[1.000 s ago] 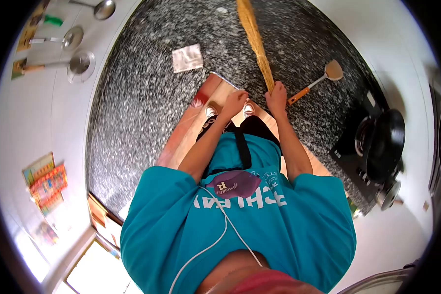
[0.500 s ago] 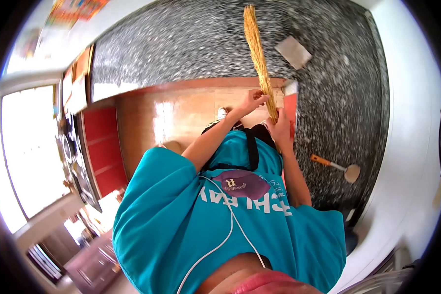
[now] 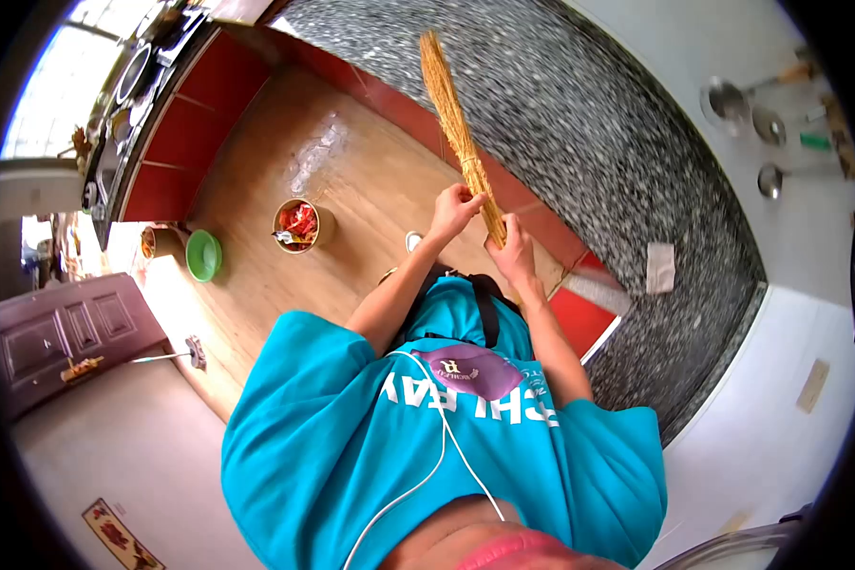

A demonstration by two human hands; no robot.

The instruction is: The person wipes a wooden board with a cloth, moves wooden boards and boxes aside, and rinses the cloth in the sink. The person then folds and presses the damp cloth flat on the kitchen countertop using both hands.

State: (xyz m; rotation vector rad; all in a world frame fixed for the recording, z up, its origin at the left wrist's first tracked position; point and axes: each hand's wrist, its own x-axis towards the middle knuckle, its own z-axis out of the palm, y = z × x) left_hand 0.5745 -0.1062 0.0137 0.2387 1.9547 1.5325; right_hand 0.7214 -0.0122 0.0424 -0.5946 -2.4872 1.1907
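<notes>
A long, golden bundle of straw [image 3: 453, 114], flared at its far tip and bound partway down, slants in front of my body beside the speckled counter. My right hand [image 3: 513, 255] is closed around its near end. Just above, my left hand [image 3: 455, 214] pinches the side of the bundle with bent fingers, below the binding. Part of the straw is hidden behind the fingers of both hands.
The black-and-white speckled counter [image 3: 579, 114] curves along the right, with a pale square cloth [image 3: 660, 268] on it. A bin with red rubbish [image 3: 323, 228] and a green basin [image 3: 203, 256] stand on the floor. Ladles [image 3: 769, 180] hang on the wall.
The view has turned, bringing the bin, basin and hanging ladles into sight. The spatula on the counter is out of sight. Both hands remain on the straw bundle.
</notes>
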